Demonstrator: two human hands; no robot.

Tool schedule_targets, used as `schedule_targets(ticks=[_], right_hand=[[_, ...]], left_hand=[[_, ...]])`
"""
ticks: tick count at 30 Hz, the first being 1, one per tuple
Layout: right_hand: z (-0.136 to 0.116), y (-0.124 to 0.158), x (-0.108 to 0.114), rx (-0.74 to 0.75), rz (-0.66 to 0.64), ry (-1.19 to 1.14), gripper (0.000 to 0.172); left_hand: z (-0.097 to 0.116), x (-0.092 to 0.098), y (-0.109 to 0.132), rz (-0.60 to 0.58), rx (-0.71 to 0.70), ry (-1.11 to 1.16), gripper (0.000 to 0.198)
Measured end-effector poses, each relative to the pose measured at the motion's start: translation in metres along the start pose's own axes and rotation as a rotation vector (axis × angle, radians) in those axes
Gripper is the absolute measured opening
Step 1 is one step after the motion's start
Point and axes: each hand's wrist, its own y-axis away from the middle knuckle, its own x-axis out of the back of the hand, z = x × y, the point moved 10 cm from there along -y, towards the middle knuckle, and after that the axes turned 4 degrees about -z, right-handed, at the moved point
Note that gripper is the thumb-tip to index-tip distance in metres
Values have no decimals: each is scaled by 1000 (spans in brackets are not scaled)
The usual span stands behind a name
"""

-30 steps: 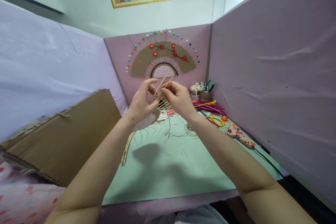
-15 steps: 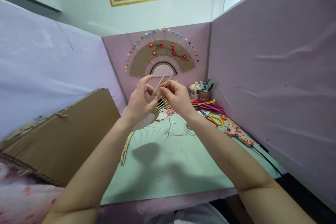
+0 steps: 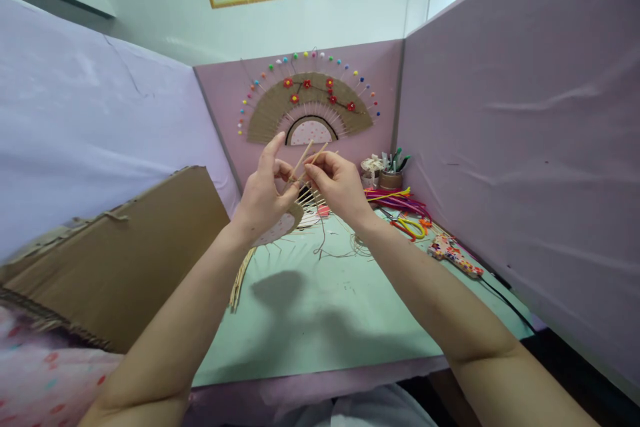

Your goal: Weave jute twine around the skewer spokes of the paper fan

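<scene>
Over the smooth green bench (image 3: 350, 307), toward its back edge, the left hand (image 3: 263, 197) and right hand (image 3: 343, 185), near one dotted, round-edged piece (image 3: 278, 229), pinch slender wooden sticks (image 3: 303, 158), too overlapped to count; one thin cord (image 3: 324, 232) trails below.

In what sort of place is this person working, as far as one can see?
Probably a handicraft booth: a flower-decorated fan is displayed on the pink partition, scissors lie on the green table, and thin sticks are held above it.
</scene>
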Motion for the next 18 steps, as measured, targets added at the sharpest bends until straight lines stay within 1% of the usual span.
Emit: schedule_targets(ticks=[4, 6, 8, 12, 18], right_hand=[[1, 1, -1, -7, 4, -3, 12], [1, 1, -1, -3, 3, -14, 12], [0, 2, -1, 2, 3, -21, 12], [1, 2, 0, -3, 9, -5, 12], [1, 4, 1, -3, 8, -6, 13]], left_hand=[[-3, 1, 5, 52, 19, 73, 81], [-3, 4, 9, 94, 22, 61, 82], [0, 5, 11, 119, -3, 23, 83], [3, -2, 13, 100, -47, -7, 78], [-3, -7, 14, 124, -16, 52, 71]])
